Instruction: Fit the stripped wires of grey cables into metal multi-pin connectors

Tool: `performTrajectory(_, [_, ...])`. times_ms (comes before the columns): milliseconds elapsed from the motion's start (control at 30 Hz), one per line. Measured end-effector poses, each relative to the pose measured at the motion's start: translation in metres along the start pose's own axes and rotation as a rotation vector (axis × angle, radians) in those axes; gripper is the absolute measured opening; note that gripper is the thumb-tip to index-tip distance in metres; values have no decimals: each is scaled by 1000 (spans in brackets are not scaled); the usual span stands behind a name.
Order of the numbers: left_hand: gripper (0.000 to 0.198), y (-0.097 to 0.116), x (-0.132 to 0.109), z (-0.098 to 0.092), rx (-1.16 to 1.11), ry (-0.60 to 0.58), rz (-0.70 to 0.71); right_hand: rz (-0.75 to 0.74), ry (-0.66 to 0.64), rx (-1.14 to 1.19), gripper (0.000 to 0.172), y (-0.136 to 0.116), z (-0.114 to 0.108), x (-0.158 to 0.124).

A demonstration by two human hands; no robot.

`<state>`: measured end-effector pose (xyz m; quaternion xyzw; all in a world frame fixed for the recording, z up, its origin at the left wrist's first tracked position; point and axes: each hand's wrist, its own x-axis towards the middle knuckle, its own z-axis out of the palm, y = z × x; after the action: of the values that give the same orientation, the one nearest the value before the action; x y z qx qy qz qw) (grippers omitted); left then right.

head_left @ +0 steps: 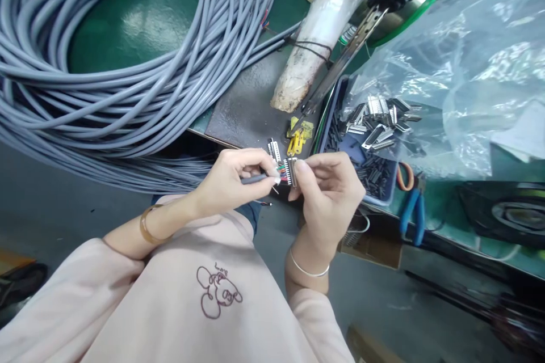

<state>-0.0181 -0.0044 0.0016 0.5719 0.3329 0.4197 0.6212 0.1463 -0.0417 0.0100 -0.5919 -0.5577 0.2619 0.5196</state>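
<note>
Spreading over a green worktable (145,25), a thick coil of gray cables (140,93) fills the upper left. At right lies a clear plastic bag (460,68), partly over a blue bin (380,201) of small black parts (374,177). By the table's near edge, the left hand (236,177) pinches a single gray cable (254,179); close beside it, the right hand (328,195) pinches a small metal connector (292,172) between thumb and fingers. Smallest, the cable's thin colored wires (281,169) reach the connector's pins (286,172).
</note>
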Motion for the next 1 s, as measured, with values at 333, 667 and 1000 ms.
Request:
performTrajectory(333, [21, -5, 16, -4, -296, 46, -232, -512, 382, -247, 23, 21, 3, -10])
performTrajectory(667, [16, -6, 31, 0, -180, 164, -127, -544, 200, -418, 16, 27, 14, 0])
performTrajectory(1000, [13, 1, 46, 2, -102, 185, -121, -529, 222, -392, 13, 31, 14, 12])
